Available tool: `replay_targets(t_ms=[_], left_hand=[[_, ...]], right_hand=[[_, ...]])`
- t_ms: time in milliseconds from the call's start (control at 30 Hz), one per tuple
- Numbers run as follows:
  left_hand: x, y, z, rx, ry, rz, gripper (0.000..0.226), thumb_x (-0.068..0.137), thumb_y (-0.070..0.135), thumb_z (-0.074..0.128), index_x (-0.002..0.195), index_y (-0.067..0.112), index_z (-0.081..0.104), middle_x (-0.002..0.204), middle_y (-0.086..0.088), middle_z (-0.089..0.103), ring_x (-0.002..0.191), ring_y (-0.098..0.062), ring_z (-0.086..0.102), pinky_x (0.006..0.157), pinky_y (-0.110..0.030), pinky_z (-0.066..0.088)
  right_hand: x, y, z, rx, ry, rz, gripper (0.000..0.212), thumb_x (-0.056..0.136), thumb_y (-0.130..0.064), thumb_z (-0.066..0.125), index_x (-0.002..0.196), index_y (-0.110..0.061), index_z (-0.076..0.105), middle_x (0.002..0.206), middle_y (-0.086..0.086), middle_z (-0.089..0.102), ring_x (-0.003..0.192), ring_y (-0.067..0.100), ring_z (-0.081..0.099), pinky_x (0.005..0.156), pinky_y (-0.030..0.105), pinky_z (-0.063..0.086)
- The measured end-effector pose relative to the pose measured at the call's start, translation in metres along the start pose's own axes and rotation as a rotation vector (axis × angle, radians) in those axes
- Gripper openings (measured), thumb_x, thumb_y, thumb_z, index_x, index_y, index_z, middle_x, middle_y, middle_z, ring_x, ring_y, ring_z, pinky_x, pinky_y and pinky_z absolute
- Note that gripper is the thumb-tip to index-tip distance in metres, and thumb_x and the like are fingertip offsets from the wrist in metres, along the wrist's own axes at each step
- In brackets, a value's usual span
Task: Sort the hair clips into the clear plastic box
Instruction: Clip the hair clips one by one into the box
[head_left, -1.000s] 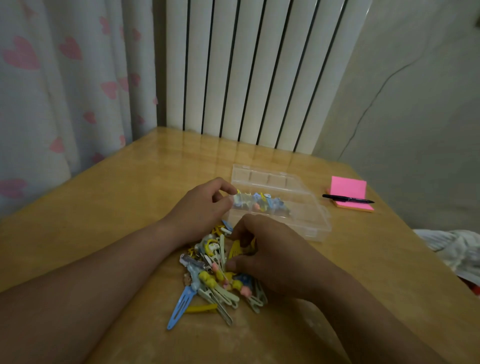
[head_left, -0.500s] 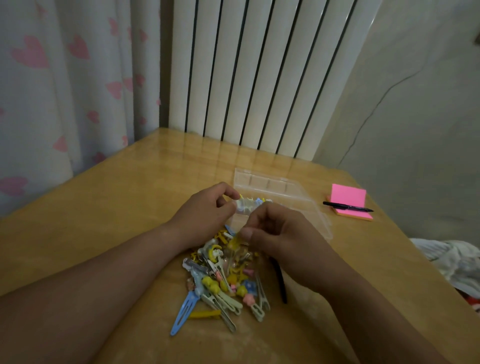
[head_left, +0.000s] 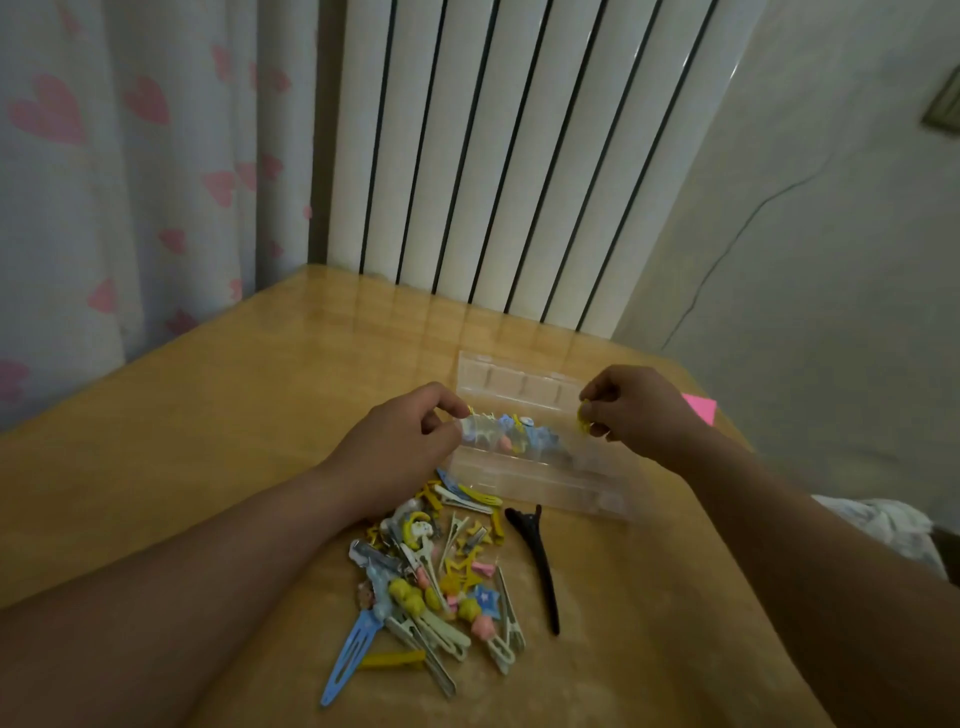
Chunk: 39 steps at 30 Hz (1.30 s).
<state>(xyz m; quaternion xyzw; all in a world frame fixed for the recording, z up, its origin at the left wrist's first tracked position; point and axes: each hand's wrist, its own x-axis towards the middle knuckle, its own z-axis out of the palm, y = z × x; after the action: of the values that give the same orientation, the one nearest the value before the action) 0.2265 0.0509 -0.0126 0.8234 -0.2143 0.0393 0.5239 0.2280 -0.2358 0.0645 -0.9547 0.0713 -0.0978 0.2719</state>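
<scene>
The right hand (head_left: 639, 410) has left the pile (head_left: 431, 582), pinching a yellow clip (head_left: 583, 418) over the clear plastic box (head_left: 519, 376); a drop looks due. The left hand (head_left: 400, 441) grips its 9 o'clock rim.

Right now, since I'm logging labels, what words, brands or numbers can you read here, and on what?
None can be read. The clear plastic box shows no label, the pink notepad shows only a blank corner, and the hair clips, including the yellow clip the right hand pinches, bear nothing legible.

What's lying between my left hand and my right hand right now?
In the head view, the clear plastic box spans the gap between left hand and right hand, with several blue and yellow hair clips lying inside it.
</scene>
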Motion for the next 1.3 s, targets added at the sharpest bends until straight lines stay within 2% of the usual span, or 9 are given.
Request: replay_targets(t_ms=[133,267,467,600,867,1000,1067,1167,1300], left_hand=[[0.001,0.0,0.0,0.011,0.005,0.001,0.013,0.106,0.032,0.057,0.114,0.036,0.066,0.087,-0.008,0.065,0.065,-0.01,0.053,0.063,-0.033,0.044],[0.0,0.001,0.0,0.014,0.014,-0.001,0.013,0.105,0.03,0.058,0.114,0.035,0.067,0.088,-0.007,0.067,0.066,-0.006,0.055,0.066,-0.034,0.047],[0.001,0.001,0.0,0.021,0.012,0.007,0.014,0.105,0.031,0.058,0.115,0.034,0.067,0.089,-0.009,0.067,0.067,-0.009,0.055,0.065,-0.033,0.045],[0.001,0.0,0.0,0.027,0.012,0.013,0.014,0.105,0.031,0.058,0.116,0.033,0.067,0.089,-0.01,0.067,0.071,-0.018,0.058,0.067,-0.036,0.047],[0.001,0.0,0.0,0.029,0.01,0.009,0.014,0.105,0.03,0.058,0.116,0.033,0.066,0.081,0.001,0.062,0.066,-0.009,0.054,0.065,-0.034,0.044],[0.0,0.003,0.0,0.034,0.01,0.005,0.015,0.104,0.03,0.058,0.116,0.031,0.066,0.081,0.002,0.062,0.067,-0.011,0.055,0.065,-0.035,0.045],[-0.001,0.004,-0.001,0.037,0.008,-0.003,0.015,0.104,0.03,0.058,0.116,0.031,0.066,0.081,0.002,0.061,0.067,-0.011,0.054,0.065,-0.034,0.044],[-0.001,0.005,-0.001,0.05,0.011,-0.002,0.015,0.103,0.029,0.059,0.116,0.03,0.067,0.081,0.002,0.062,0.068,-0.011,0.055,0.066,-0.034,0.045],[-0.001,0.005,0.0,0.047,0.017,-0.007,0.016,0.102,0.029,0.059,0.116,0.03,0.068,0.078,0.001,0.062,0.068,-0.012,0.056,0.068,-0.037,0.048]], right_hand=[[0.004,-0.008,0.009,0.04,-0.054,0.012,0.006,0.095,-0.005,0.074,0.101,-0.008,0.075,0.089,0.015,0.077,0.071,0.02,0.073,0.061,0.027,0.062],[0.007,-0.011,0.015,-0.038,-0.076,0.019,0.007,0.095,-0.006,0.073,0.099,-0.01,0.077,0.089,0.01,0.078,0.075,0.019,0.076,0.068,0.034,0.066],[0.007,-0.012,0.018,-0.121,-0.11,0.023,0.007,0.096,-0.01,0.073,0.095,-0.013,0.08,0.09,0.007,0.078,0.076,0.019,0.076,0.06,0.024,0.056],[0.005,-0.009,0.022,-0.157,-0.052,-0.003,0.013,0.098,-0.014,0.071,0.104,-0.011,0.082,0.09,0.003,0.078,0.076,0.015,0.072,0.064,0.025,0.052],[-0.013,-0.007,0.017,-0.027,0.098,-0.085,0.019,0.104,-0.02,0.063,0.115,-0.017,0.078,0.1,-0.003,0.076,0.085,0.01,0.069,0.066,0.022,0.05],[-0.049,-0.016,0.012,0.208,0.213,-0.156,0.015,0.104,-0.023,0.064,0.111,-0.023,0.077,0.099,-0.008,0.076,0.09,0.009,0.072,0.081,0.034,0.06],[-0.075,-0.022,0.014,0.302,0.238,-0.189,0.015,0.103,-0.023,0.064,0.109,-0.025,0.077,0.097,-0.01,0.077,0.086,0.006,0.073,0.079,0.034,0.06],[-0.109,-0.032,0.018,0.348,0.162,-0.23,0.015,0.103,-0.023,0.063,0.105,-0.031,0.075,0.091,-0.012,0.077,0.082,0.004,0.072,0.071,0.027,0.057],[-0.133,-0.049,0.021,0.196,-0.181,-0.296,0.013,0.102,-0.027,0.066,0.105,-0.036,0.076,0.091,-0.02,0.075,0.086,-0.006,0.069,0.067,0.009,0.051]])
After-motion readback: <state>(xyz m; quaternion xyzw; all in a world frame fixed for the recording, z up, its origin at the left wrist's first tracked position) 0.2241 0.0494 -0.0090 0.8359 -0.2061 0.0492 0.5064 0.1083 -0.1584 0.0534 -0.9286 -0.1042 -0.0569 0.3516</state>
